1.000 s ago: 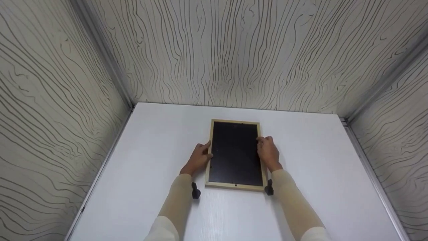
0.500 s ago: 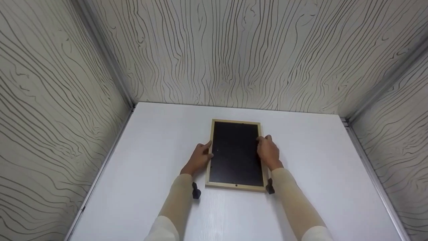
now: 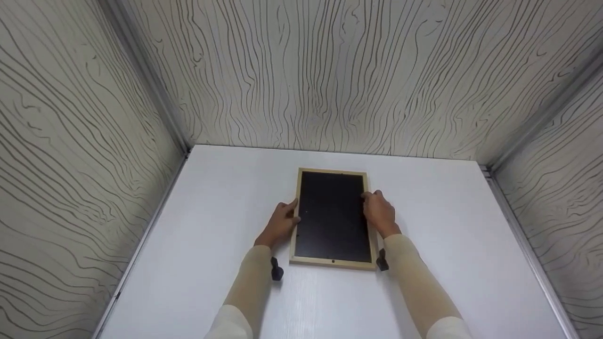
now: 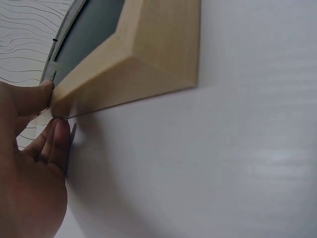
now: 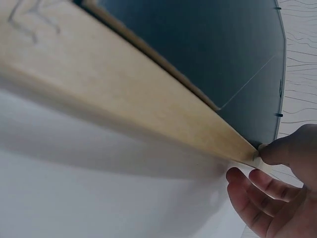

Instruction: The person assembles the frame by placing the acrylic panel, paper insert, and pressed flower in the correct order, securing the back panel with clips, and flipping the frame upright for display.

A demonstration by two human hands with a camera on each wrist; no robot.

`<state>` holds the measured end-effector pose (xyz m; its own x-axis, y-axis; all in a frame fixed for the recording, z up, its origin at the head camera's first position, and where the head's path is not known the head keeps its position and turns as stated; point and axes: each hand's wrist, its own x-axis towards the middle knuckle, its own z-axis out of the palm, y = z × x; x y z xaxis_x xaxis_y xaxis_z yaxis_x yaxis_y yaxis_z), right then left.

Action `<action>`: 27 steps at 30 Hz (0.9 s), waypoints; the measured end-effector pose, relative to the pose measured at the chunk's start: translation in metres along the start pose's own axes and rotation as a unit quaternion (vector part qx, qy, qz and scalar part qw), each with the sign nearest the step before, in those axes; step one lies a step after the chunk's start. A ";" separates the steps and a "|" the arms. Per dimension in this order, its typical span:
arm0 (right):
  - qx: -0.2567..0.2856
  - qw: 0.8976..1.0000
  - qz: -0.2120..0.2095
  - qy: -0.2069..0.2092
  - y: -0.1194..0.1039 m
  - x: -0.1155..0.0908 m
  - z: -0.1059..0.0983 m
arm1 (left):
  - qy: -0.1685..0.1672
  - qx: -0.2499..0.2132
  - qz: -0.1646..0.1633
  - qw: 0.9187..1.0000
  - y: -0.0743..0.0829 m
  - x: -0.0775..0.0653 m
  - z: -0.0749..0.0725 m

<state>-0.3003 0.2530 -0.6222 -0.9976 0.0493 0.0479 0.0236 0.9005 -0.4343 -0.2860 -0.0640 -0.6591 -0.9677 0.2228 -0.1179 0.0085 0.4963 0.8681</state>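
Note:
A picture frame [image 3: 332, 262] with a pale wooden border lies on the white table, its black backing panel [image 3: 333, 216] facing up. At its left side, my left hand [image 3: 279, 223] grips the border, thumb on top and fingers against the outer edge. The left wrist view shows that thumb [image 4: 32, 99] by the inner edge of the wood. My right hand [image 3: 379, 214] holds the opposite side, a little higher up. In the right wrist view its thumb [image 5: 282, 150] presses where backing and border meet, while the other fingers [image 5: 252, 198] bend beside the outer edge.
The white table [image 3: 212, 197] meets a wood-grain patterned wall [image 3: 320, 84] behind the frame. Similar panels stand left and right, with metal rails along the edges. Small black pieces [image 3: 277, 270] sit at the inner side of each wrist.
My right wrist has shifted very slightly outward to the right, its fingertips still at the frame's edge. The left hand and the picture frame stay practically in place.

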 end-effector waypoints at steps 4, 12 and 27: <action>-0.001 1.000 0.004 -0.002 0.001 -0.002 0.001 | 0.003 0.007 0.019 1.000 -0.002 0.001 0.001; 0.027 1.000 0.014 0.002 0.004 -0.005 0.005 | 0.012 0.018 0.027 0.999 -0.006 0.004 0.001; 0.052 0.998 0.023 -0.023 0.012 -0.010 0.011 | 0.024 0.025 0.005 0.999 0.000 0.005 0.004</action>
<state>-0.2909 0.2585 -0.6378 -0.9976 0.0681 -0.0142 0.0654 0.8477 -0.5264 -0.2902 -0.0591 -0.6613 -0.9784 0.1884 -0.0847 0.0301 0.5357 0.8439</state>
